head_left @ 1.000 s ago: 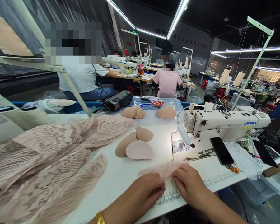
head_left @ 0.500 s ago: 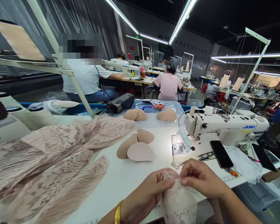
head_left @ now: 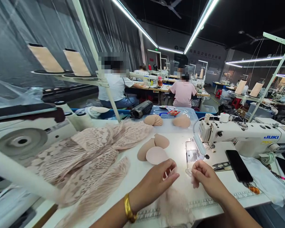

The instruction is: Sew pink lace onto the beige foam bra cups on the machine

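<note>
My left hand [head_left: 160, 179], with a gold bracelet [head_left: 129, 207] at the wrist, is curved with thumb and fingers apart. Below it a blurred piece of pale lace [head_left: 174, 205] lies over the table's front edge; whether the fingertips touch it is unclear. My right hand [head_left: 205, 179] is closed in a pinch in front of the needle plate, and what its fingertips hold is too small to make out. Several beige bra cups [head_left: 156, 155] lie just beyond my left hand. To the left spreads a heap of blush lace fabric [head_left: 95, 152].
A white sewing machine [head_left: 242, 131] stands at right. Near it lie thread snips [head_left: 220, 166], a black phone [head_left: 238, 166] and white cloth [head_left: 266, 180]. Behind the cups is a clear plastic tray [head_left: 192, 114] with more cups. A white stand pole [head_left: 21, 174] crosses the left side. Co-workers sit beyond.
My hands have moved apart from the lace they both held. The lace has dropped lower, and my left hand's fingers have spread. The view has swung left.
</note>
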`<state>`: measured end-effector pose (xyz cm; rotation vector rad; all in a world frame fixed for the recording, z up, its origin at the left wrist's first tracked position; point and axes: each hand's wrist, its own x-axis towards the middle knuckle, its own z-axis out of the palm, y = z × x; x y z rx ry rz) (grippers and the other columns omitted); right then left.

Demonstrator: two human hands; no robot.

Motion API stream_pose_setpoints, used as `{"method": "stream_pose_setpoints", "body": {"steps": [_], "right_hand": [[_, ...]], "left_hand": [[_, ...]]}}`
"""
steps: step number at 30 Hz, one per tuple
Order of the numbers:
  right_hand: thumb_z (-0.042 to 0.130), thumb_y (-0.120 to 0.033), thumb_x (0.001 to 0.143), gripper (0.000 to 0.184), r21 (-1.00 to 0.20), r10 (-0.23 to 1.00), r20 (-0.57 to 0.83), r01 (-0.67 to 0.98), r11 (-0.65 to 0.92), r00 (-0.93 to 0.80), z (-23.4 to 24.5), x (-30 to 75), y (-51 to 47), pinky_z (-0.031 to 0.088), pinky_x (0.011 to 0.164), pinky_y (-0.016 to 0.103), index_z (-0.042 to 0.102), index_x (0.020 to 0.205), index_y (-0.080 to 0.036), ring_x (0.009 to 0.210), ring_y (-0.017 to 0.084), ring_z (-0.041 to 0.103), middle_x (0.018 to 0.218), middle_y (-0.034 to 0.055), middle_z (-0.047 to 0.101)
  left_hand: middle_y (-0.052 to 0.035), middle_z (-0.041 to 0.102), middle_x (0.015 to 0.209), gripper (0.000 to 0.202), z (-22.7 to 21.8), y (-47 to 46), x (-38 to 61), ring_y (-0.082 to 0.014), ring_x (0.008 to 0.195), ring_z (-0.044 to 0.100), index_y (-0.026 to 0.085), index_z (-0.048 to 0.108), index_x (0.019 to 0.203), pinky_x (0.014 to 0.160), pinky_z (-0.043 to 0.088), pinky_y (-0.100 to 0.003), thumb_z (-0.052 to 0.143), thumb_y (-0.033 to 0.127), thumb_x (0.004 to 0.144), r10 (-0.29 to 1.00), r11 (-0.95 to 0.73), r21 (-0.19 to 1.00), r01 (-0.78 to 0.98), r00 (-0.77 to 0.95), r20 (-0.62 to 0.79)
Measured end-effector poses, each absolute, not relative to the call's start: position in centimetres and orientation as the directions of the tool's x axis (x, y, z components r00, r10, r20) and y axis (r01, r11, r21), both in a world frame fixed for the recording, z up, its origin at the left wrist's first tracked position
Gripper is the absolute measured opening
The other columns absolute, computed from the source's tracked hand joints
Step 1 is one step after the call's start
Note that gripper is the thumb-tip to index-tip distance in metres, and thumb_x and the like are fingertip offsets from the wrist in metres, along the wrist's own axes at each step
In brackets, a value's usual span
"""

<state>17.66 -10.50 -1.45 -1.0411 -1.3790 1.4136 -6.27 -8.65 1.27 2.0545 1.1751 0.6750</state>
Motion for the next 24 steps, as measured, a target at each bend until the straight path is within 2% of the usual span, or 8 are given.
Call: {"method": "stream_pose_setpoints", "body": {"steps": [1,2,4,7,12,17,22,24], "right_hand": [[0.070,-0.059,0.090,0.041,-0.999,0.969,-0.017,-0.024,-0.024,-0.247,-2.0,17.5,-10.0,0.044,0.061,0.028,0.053,0.085,-0.022,0.059,0.015,0.058,0.068,-0.0025,0.065],[0.071,-0.061,0.088,0.043,-0.999,0.973,-0.036,-0.014,-0.040,-0.229,-2.6,17.4,-9.6,0.043,0.060,0.027,0.053,0.085,-0.022,0.058,0.015,0.057,0.066,-0.0029,0.065],[0.071,-0.064,0.086,0.046,-0.999,0.978,-0.045,-0.009,-0.048,-0.203,-3.5,17.2,-9.0,0.043,0.060,0.027,0.053,0.085,-0.022,0.058,0.015,0.058,0.067,-0.0027,0.065],[0.070,-0.065,0.086,0.047,-0.999,0.978,-0.038,0.000,-0.039,-0.207,-4.2,17.1,-8.8,0.043,0.060,0.027,0.054,0.085,-0.022,0.059,0.015,0.059,0.068,-0.0024,0.065],[0.071,-0.071,0.084,0.052,-0.999,0.973,-0.032,0.001,-0.033,-0.228,-4.1,17.4,-8.9,0.045,0.061,0.029,0.055,0.085,-0.022,0.061,0.017,0.060,0.068,-0.0014,0.065],[0.068,-0.071,0.089,0.051,-0.999,0.972,-0.009,-0.033,-0.018,-0.236,-4.3,17.5,-8.9,0.047,0.064,0.029,0.055,0.087,-0.021,0.065,0.017,0.062,0.071,-0.0006,0.066],[0.068,-0.065,0.091,0.045,-0.999,0.966,-0.032,0.003,-0.032,-0.257,-4.3,17.2,-8.8,0.045,0.062,0.028,0.056,0.088,-0.021,0.065,0.017,0.062,0.069,-0.0019,0.064],[0.069,-0.064,0.090,0.044,-0.999,0.966,-0.032,0.003,-0.032,-0.255,-4.2,17.2,-8.8,0.045,0.062,0.028,0.056,0.088,-0.022,0.066,0.017,0.063,0.069,-0.0023,0.064]], "left_hand": [[-0.0114,0.071,0.112,0.019,1.2,-7.9,-7.3,-0.0307,0.106,0.061,0.021,0.065,0.104,0.094,0.047,-0.044,0.057,0.033,0.092,0.870,-0.470,0.617,0.631,0.451,0.202],[-0.0145,0.070,0.124,0.027,1.0,-7.0,-8.2,-0.0350,0.117,0.060,0.021,0.067,0.112,0.104,0.043,-0.052,0.056,0.022,0.087,0.853,-0.520,0.491,0.700,0.453,0.258],[-0.0172,0.073,0.117,0.031,0.7,-5.3,-9.5,-0.0391,0.114,0.063,0.019,0.072,0.102,0.106,0.040,-0.060,0.052,0.011,0.079,0.845,-0.534,0.379,0.756,0.465,0.264],[-0.0139,0.076,0.094,0.023,0.8,-2.6,-9.7,-0.0345,0.095,0.069,0.019,0.071,0.083,0.093,0.049,-0.051,0.048,0.014,0.086,0.856,-0.517,0.389,0.763,0.456,0.243],[-0.0075,0.076,0.107,0.031,3.7,2.0,-8.7,-0.0246,0.098,0.071,0.020,0.071,0.109,0.084,0.055,-0.033,0.044,0.034,0.101,0.905,-0.418,0.468,0.779,0.308,0.295],[-0.0109,0.075,0.104,0.031,4.4,2.5,-10.9,-0.0319,0.105,0.070,0.013,0.071,0.115,0.095,0.053,-0.043,0.060,0.035,0.096,0.961,-0.222,0.352,0.909,0.143,0.238],[-0.0056,0.074,0.099,0.019,1.5,0.4,-11.9,-0.0231,0.098,0.070,0.014,0.071,0.099,0.097,0.054,-0.046,0.066,0.033,0.101,0.983,-0.126,0.163,0.978,0.101,0.156],[-0.0077,0.074,0.096,0.020,0.9,0.3,-11.7,-0.0251,0.096,0.070,0.013,0.071,0.095,0.094,0.054,-0.046,0.063,0.031,0.102,0.983,-0.117,0.130,0.985,0.097,0.157]]}}
